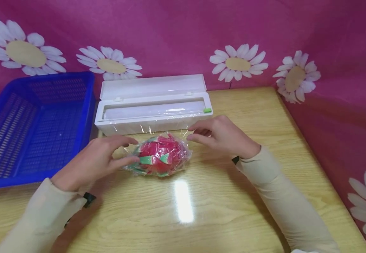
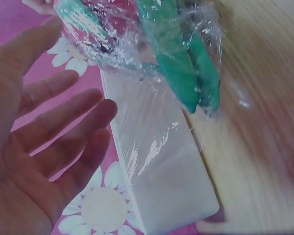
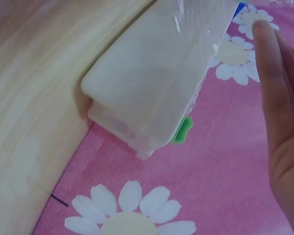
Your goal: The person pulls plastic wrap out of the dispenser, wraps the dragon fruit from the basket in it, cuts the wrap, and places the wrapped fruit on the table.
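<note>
Both hands, left hand (image 1: 95, 163) and right hand (image 1: 224, 135), look open-fingered around the wrapped dragon fruit (image 1: 160, 158); I'd probably smooth the film (image 2: 152, 142) tight before tearing.

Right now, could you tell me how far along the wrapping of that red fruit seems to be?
Largely done: the red fruit already sits inside cling film on the table. In hand: the left hand touches the bundle's side, and the right hand is at the film's far edge. Left: the film appears to run on to the open dispenser, so separating it there and tucking loose ends probably remain.
</note>
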`<state>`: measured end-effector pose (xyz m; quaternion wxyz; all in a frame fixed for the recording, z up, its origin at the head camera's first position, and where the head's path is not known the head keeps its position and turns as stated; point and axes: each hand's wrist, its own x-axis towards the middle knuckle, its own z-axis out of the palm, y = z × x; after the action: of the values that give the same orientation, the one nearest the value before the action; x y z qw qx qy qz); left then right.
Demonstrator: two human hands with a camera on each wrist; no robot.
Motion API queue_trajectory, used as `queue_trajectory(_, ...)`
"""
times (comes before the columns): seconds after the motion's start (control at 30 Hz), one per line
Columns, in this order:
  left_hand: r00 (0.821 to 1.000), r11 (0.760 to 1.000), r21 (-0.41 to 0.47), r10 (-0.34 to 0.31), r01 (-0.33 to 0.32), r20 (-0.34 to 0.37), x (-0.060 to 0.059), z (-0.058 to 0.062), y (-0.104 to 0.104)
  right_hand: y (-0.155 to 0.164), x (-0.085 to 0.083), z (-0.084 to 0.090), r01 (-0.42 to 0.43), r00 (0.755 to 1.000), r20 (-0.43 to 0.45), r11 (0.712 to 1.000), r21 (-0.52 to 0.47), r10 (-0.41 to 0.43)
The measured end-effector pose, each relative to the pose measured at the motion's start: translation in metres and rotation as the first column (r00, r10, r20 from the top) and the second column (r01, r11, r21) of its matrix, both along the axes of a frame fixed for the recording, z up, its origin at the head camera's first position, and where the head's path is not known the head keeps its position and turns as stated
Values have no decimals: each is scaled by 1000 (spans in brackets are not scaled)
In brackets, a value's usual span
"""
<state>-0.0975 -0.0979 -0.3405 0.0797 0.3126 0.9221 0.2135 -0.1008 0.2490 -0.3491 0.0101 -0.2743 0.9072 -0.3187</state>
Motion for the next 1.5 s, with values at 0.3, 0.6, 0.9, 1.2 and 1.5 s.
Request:
queue_trajectory(0.3,996,1000,-16,3,-5,-89,-10,14,3,21,-12,-3,132,974,-168,984,-120,-151)
queue_trajectory(0.6,984,1000,-1,-7,7,-180,-26,29,10,30,-33,-17,308,931,-153,938,-157,-331)
queue_trajectory(0.9,966,995,-20,-99,97,-240,-48,47,31,33,-52,-35,346,938,-5,935,-84,-347)
queue_trajectory(1.2,956,988,-94,-143,123,-256,-65,57,50,30,-59,-49,330,944,-4,943,-37,-330)
queue_trajectory(1.5,949,983,-95,-179,159,-258,-84,55,70,34,-62,-46,374,919,124,927,35,-376)
